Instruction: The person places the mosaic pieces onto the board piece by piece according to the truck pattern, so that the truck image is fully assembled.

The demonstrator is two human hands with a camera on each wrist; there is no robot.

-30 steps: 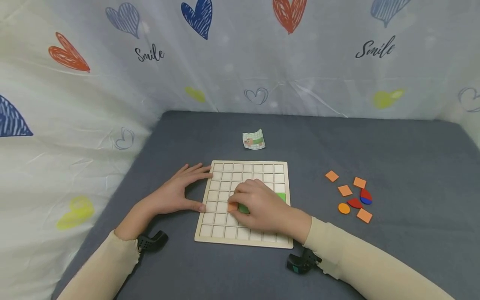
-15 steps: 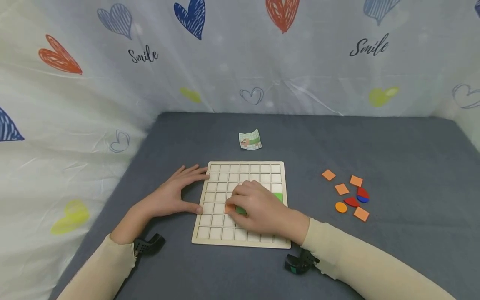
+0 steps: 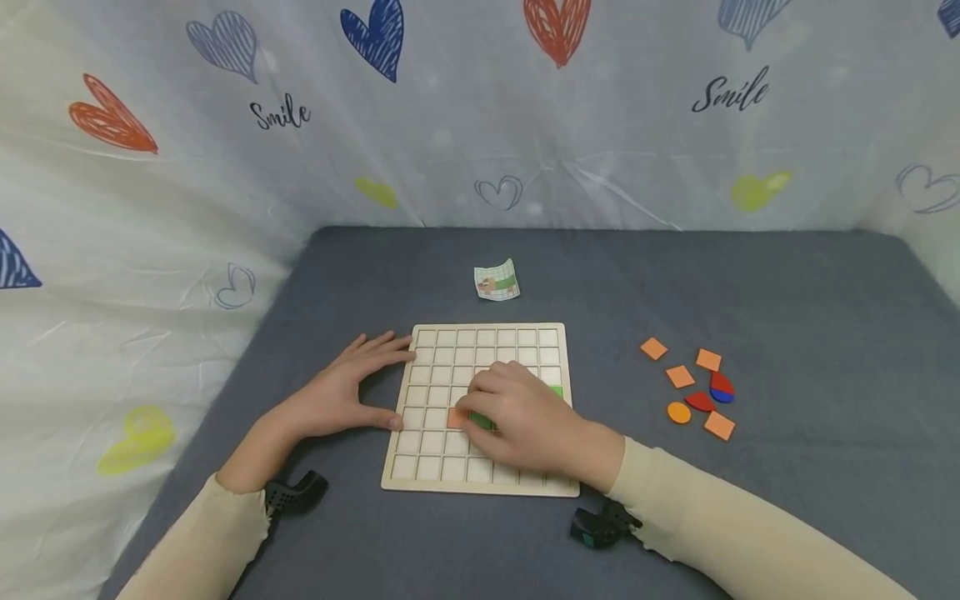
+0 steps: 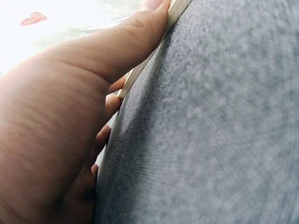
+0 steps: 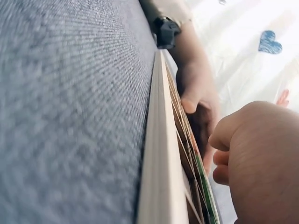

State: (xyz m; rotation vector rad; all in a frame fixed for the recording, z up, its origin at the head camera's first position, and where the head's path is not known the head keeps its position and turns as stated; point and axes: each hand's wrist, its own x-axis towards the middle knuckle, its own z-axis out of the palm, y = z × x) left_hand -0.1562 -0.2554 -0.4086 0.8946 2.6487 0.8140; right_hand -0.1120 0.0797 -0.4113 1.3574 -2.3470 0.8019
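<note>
A pale wooden grid board (image 3: pixel 406 466) lies flat on the table. My left hand (image 3: pixel 330 392) spreads along its left side, thumb and fingertips on the edge; the left wrist view has the thumb (image 4: pixel 117 46) against the board's rim (image 4: pixel 176 13). Over the middle of the board, my right hand (image 3: pixel 521 425) has curled fingers, their tips right at the edge of an orange square tile (image 3: pixel 454 418) lying in a cell. Beside that tile a green piece (image 3: pixel 482 421) shows, partly covered by the hand. In the right wrist view the curled fingers (image 5: pixel 221 174) hold nothing visible.
Several loose orange square tiles (image 3: pixel 680 377) lie right of the board, with an orange disc (image 3: pixel 678 412) and red (image 3: pixel 700 402) and blue (image 3: pixel 722 397) pieces among them. Behind the board sits a small printed card (image 3: pixel 497 281). A patterned white curtain (image 3: pixel 450 125) hangs past the table's back edge.
The right hand has shifted slightly right over the board, and more of the orange tile shows. The left hand stays at the board's edge. The head view has turned a little.
</note>
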